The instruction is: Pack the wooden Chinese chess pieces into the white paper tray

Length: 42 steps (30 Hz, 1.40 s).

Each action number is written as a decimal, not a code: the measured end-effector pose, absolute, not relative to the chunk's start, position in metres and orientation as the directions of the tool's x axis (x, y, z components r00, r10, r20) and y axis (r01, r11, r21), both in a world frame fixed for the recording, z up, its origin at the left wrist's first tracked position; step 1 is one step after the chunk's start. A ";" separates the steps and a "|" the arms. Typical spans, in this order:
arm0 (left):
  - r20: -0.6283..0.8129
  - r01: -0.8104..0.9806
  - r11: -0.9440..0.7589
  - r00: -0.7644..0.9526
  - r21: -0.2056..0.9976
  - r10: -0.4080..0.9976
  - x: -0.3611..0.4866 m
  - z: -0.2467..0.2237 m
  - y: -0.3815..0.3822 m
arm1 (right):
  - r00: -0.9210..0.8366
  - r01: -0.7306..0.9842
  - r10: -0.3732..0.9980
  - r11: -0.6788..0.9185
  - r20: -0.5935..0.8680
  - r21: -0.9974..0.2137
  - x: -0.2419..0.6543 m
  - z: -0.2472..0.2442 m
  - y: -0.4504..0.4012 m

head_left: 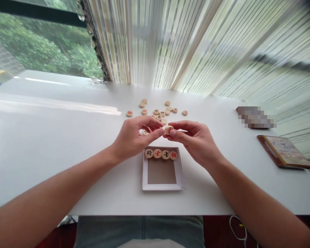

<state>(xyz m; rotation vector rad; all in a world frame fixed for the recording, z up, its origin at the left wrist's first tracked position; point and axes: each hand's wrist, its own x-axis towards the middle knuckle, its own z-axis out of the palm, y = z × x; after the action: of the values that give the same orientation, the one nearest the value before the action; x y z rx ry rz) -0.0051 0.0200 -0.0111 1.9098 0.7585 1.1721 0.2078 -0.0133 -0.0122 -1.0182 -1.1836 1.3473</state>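
My right hand (193, 135) pinches a round wooden piece with a red character (168, 130) between thumb and fingers. Beside it, my left hand (142, 132) curves in with its thumb tip close to that piece; whether it touches cannot be made out. Below both hands lies a white open box (162, 187) with a brown inside. Along its far side sit several round pieces, among them a black-marked one (149, 153) at the left and a red-marked one (173, 155) at the right. Another piece (145, 132) shows partly behind my left fingers.
Several loose round pieces, such as one (129, 113) at the left and one (185, 112) at the right, lie on the white table (54, 137) beyond my hands. A brown booklet (286, 151) and a blurred-out item (255, 117) rest at the right. Striped curtains hang behind.
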 end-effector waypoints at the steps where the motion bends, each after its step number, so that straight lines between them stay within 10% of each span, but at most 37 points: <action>1: 0.455 0.083 -0.527 0.404 0.846 0.793 -0.005 -0.011 0.019 | -0.115 -0.163 0.993 0.019 0.038 -0.986 0.207 -0.012 -0.016; 42: 0.304 -0.019 -0.324 0.402 0.946 0.864 -0.001 -0.003 0.002 | -0.099 -0.171 0.960 0.242 0.261 -0.955 0.198 -0.008 -0.032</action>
<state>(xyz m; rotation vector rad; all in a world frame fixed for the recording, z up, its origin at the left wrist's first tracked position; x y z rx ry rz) -0.0011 0.0020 -0.0026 1.6466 0.7566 1.0912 0.1977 -0.0321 -0.0075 -0.8471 -1.2882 1.1735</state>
